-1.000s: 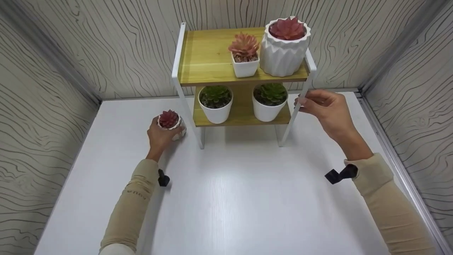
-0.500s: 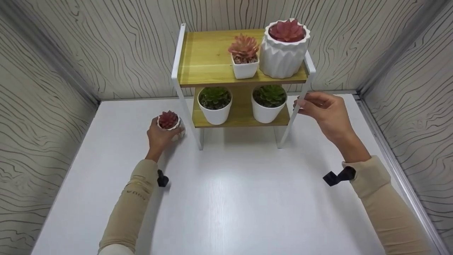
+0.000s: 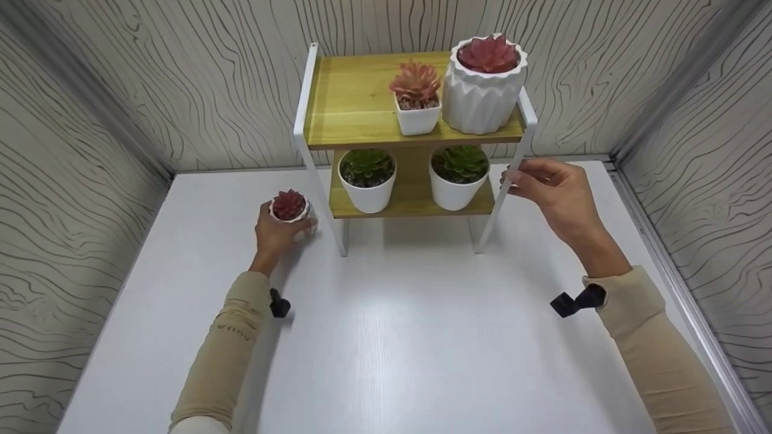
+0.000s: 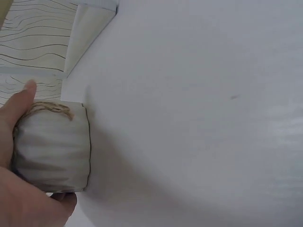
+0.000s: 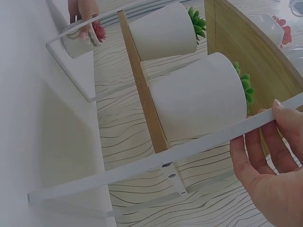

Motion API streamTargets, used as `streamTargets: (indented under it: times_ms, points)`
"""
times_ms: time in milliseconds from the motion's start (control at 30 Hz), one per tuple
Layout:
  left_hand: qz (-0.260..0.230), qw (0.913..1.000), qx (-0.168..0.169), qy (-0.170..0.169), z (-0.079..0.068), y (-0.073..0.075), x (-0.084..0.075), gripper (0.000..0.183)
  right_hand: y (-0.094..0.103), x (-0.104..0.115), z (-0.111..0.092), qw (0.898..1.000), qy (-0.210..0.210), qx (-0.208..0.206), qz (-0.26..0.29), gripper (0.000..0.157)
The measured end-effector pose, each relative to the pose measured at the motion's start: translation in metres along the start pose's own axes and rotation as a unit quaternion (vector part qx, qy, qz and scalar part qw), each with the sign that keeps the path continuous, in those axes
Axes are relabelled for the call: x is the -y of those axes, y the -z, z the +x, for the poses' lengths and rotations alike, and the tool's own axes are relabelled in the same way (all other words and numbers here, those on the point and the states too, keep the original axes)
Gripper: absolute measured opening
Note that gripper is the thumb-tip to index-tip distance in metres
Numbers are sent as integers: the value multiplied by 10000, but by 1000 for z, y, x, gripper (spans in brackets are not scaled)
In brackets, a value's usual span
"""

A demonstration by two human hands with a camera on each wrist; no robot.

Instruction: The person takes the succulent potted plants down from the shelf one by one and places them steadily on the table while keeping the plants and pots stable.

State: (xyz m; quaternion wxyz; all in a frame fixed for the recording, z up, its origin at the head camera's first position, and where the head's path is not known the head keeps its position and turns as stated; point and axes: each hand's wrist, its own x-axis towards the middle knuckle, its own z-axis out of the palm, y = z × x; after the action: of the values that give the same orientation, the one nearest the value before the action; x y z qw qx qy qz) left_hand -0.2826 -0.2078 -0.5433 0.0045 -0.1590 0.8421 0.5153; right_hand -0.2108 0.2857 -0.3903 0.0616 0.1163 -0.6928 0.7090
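Note:
In the head view my left hand (image 3: 276, 235) grips a small white pot with a red succulent (image 3: 289, 205), left of the two-tier shelf. The left wrist view shows the pot's ribbed wall (image 4: 54, 146) with twine tied round it. Its base meets the white table or lies very close to it. My right hand (image 3: 561, 196) pinches the right front leg of the shelf, a white metal bar (image 5: 208, 143), with thumb and fingers on either side. The shelf stands upright on the table.
On the upper board (image 3: 347, 99) stand a square pot with a pink succulent (image 3: 418, 117) and a large ribbed white pot (image 3: 482, 99). Two white pots with green succulents (image 3: 369, 193) sit on the lower board (image 3: 416, 208). Wood-patterned walls (image 3: 229, 84) close off the back and sides.

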Motion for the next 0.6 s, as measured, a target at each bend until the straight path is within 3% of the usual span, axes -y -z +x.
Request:
streamTargets:
  times_ms: [333,600]
  points:
    - [-123,9996,175,157,-3,-1,-5,123,2,1,1,10000,-10,30,-12,27]
    - [98,9998,94,166,-7,1,-3,119,1,-1,0,9999,-68,47,-115,28]
